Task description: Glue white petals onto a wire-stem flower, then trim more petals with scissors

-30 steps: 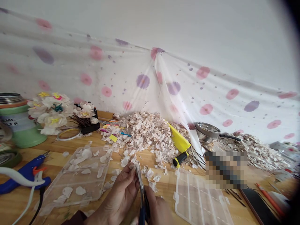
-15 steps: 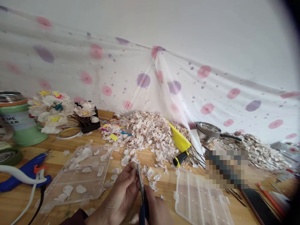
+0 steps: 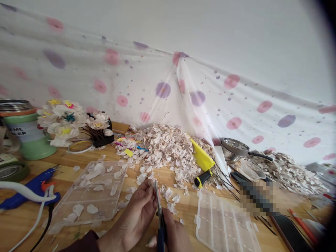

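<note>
Fingers of my left hand (image 3: 136,213) are pinched together at the front middle of the table, on a small pale petal-like flake (image 3: 150,182) that is mostly hidden by the fingertips. My right hand (image 3: 176,233) is wrapped round the dark blue handles of a pair of scissors (image 3: 158,201), blades pointing away from me. The blades lie right beside my left fingertips, and they look nearly closed. Beyond both hands rises a heap of pale flakes (image 3: 164,145), with loose ones scattered toward me.
Left stand a clear tray (image 3: 86,196) holding flakes, a blue glue gun (image 3: 28,190), a green canister (image 3: 28,136) and white flowers (image 3: 61,120). Right lie an empty divided clear case (image 3: 223,220), a yellow-black handle (image 3: 202,179), dark wires, a metal pan (image 3: 235,148) and another flake pile (image 3: 291,171).
The whole view has shifted slightly, so most things sit a little further right. Both hands keep nearly the same pose, with the scissors still beside the left fingertips.
</note>
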### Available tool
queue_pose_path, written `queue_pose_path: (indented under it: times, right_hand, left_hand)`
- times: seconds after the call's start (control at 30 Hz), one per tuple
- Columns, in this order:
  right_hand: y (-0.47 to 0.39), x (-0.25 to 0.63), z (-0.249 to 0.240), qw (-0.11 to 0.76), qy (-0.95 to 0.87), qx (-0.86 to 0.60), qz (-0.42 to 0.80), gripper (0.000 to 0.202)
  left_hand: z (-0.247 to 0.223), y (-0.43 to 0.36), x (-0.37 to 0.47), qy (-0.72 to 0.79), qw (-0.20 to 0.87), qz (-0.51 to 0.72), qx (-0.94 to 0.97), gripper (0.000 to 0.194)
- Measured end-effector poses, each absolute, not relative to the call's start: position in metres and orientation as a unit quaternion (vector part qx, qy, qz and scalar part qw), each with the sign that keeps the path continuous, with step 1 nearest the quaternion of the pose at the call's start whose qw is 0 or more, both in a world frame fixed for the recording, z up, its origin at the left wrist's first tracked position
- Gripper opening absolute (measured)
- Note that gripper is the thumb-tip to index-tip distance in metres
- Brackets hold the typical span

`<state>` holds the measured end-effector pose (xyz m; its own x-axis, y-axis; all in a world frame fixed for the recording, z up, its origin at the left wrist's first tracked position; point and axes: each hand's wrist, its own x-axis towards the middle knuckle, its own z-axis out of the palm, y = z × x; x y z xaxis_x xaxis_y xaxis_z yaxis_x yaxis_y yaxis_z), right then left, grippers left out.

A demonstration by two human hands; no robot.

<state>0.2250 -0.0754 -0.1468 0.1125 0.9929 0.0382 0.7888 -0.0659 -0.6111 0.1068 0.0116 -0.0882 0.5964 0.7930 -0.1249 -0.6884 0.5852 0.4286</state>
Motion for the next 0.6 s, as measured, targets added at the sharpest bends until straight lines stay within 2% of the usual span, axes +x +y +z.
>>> queue_pose_path:
  times: [0.2, 0.33, 0.43, 0.6]
  right_hand:
    - [-0.067, 0.231, -0.171, 0.181, -0.613, -0.752, 0.159, 0.038]
    - [-0.067, 0.233, -0.174, 0.226, -0.614, -0.743, 0.142, 0.028]
    - [-0.07, 0.233, -0.165, 0.25, -0.618, -0.729, 0.154, 0.032]
    - [-0.072, 0.236, -0.149, 0.244, -0.624, -0.707, 0.226, 0.04]
  left_hand:
    - [-0.086, 0.014, 0.109, 0.151, 0.882, 0.42, 0.149, 0.025]
    - [-0.083, 0.014, 0.109, 0.162, 0.88, 0.423, 0.141, 0.026]
    - [-0.082, 0.015, 0.109, 0.168, 0.876, 0.426, 0.154, 0.024]
    - [-0.084, 0.02, 0.106, 0.18, 0.863, 0.429, 0.195, 0.02]
